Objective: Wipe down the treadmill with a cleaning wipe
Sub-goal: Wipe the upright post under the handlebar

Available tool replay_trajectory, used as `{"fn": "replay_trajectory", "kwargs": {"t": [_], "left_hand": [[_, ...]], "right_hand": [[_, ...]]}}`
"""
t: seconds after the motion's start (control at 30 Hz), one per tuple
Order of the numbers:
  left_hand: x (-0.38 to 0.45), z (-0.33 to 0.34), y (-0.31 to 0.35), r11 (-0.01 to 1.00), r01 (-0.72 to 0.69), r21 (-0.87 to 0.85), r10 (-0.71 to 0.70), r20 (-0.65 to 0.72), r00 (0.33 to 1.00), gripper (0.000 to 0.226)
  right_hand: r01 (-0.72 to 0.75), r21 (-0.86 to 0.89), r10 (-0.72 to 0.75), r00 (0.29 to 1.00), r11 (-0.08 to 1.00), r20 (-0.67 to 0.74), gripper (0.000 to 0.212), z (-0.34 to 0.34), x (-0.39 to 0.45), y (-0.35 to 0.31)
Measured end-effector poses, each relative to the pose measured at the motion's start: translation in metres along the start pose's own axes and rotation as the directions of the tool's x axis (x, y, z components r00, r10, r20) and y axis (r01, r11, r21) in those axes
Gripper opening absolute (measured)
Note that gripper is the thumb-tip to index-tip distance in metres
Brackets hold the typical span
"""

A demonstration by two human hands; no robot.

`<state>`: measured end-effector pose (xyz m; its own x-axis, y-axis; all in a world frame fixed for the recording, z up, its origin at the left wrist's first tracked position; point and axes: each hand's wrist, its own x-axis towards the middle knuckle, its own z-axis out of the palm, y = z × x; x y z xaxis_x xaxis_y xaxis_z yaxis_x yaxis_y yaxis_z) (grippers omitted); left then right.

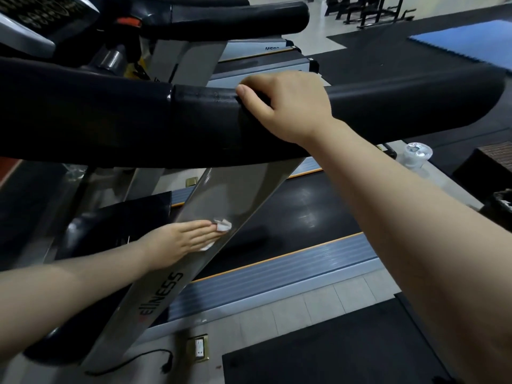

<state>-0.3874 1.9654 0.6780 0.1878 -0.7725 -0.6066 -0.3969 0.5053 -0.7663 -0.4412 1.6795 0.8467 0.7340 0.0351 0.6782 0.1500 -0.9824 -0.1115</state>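
Observation:
I look down over a treadmill. Its thick black padded handrail [110,120] crosses the view, and my right hand [288,106] grips it from above, thumb and fingers curled round it. Below, the silver slanted upright [221,195] with lettering runs down to the base. My left hand [180,242] lies flat on that upright with straight fingers, pressing a small white cleaning wipe [221,225] against the metal; most of the wipe is hidden under the fingers. The black running belt [299,212] lies behind the upright.
A clear plastic bottle [417,155] stands on the floor at the right, past the belt. A floor socket [198,349] with a black cable [133,364] sits near the upright's foot. A second treadmill [263,62] is beyond, with black and blue mats [465,42] further back.

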Motion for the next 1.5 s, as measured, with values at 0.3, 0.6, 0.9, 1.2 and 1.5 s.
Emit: {"fn": "replay_trajectory", "kwargs": {"t": [0.3,0.6,0.9,1.2,1.5], "left_hand": [[0.056,0.007,0.024,0.781,0.559,-0.278,-0.623,-0.409,0.667,0.057],[0.095,0.03,0.091,0.534,0.643,-0.549,-0.841,-0.425,0.335,0.059],[0.148,0.063,0.217,-0.057,0.745,-0.664,-0.987,-0.073,-0.141,0.069],[0.149,0.023,0.11,0.005,0.773,-0.634,-0.972,-0.184,-0.145,0.071],[0.18,0.074,0.262,-0.261,0.6,-0.756,-0.951,0.094,-0.295,0.076]], "right_hand": [[-0.241,-0.099,0.209,0.944,0.966,-0.255,0.036,0.022,-0.005,-0.029],[0.028,0.006,-0.02,0.821,1.0,-0.571,0.051,0.115,-0.089,-0.085],[0.265,-0.349,-0.412,0.78,0.899,-0.471,0.047,0.203,-0.131,-0.049],[0.325,-0.277,-0.425,0.744,0.904,-0.515,0.045,0.202,-0.133,-0.045],[0.198,-0.351,-0.371,0.753,0.915,-0.543,0.049,0.217,-0.137,-0.062]]}}
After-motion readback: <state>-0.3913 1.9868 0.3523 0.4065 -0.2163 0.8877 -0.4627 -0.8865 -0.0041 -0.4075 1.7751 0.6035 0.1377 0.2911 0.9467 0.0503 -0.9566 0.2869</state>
